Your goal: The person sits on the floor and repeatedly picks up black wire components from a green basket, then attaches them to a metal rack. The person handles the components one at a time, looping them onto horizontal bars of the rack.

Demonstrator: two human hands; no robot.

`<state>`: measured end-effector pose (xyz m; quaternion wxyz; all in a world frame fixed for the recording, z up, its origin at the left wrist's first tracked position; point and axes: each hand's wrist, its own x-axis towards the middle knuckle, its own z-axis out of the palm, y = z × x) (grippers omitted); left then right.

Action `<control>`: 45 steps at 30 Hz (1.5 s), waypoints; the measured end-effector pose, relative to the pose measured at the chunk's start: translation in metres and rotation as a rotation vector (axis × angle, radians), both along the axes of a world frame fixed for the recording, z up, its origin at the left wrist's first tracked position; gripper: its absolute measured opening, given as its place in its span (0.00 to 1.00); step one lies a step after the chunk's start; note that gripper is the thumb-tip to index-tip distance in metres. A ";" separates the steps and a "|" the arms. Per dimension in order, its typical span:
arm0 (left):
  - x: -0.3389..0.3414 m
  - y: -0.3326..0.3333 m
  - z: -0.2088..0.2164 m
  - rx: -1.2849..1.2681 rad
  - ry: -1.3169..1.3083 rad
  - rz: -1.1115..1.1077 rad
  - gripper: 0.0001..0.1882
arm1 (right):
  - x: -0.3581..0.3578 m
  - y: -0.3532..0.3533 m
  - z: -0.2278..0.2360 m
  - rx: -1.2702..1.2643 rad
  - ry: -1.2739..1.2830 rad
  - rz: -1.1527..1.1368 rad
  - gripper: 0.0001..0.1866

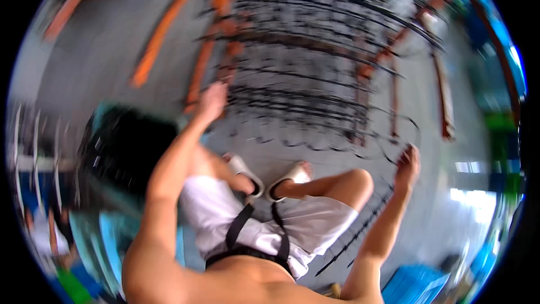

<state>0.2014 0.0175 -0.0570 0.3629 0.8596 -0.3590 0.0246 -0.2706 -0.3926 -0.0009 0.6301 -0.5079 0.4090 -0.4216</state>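
Observation:
My left hand (214, 102) reaches forward beside an orange upright, near the left ends of black rods on a rack (298, 42). Motion smears its fingers, so its grip cannot be read. To the right, my right hand (408, 167) is held out with its fingers curled in. A thin black wire loop (417, 129) shows just above it. Below that hand, a black rod with small hooks (360, 228) slants down toward my right forearm. Whether the hand holds this rod or the wire is blurred.
By my left leg stands a teal crate (107, 114) filled with black pieces. Orange bars (169, 28) stand at the far left. A blue crate (415, 282) is at the lower right. Another person (48, 233) is at the left edge. Grey floor (315, 155) lies under my feet.

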 end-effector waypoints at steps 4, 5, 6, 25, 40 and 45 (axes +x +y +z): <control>-0.030 0.001 0.026 -0.182 0.306 0.027 0.15 | -0.004 0.007 -0.009 0.126 -0.136 0.119 0.10; -0.032 0.001 0.022 -0.186 0.305 0.064 0.15 | 0.005 0.006 -0.006 0.135 -0.119 0.125 0.11; -0.030 0.005 0.024 -0.181 0.327 0.088 0.15 | 0.013 0.009 -0.006 0.146 -0.103 0.120 0.11; -0.033 0.022 0.038 0.142 0.252 0.055 0.12 | 0.058 -0.007 -0.021 0.322 -0.207 0.343 0.15; -0.069 0.010 0.066 0.217 0.698 0.322 0.14 | 0.066 -0.010 0.010 0.360 -0.059 0.473 0.15; -0.065 0.005 0.062 0.194 0.728 0.365 0.11 | 0.061 -0.016 -0.009 0.342 -0.093 0.352 0.15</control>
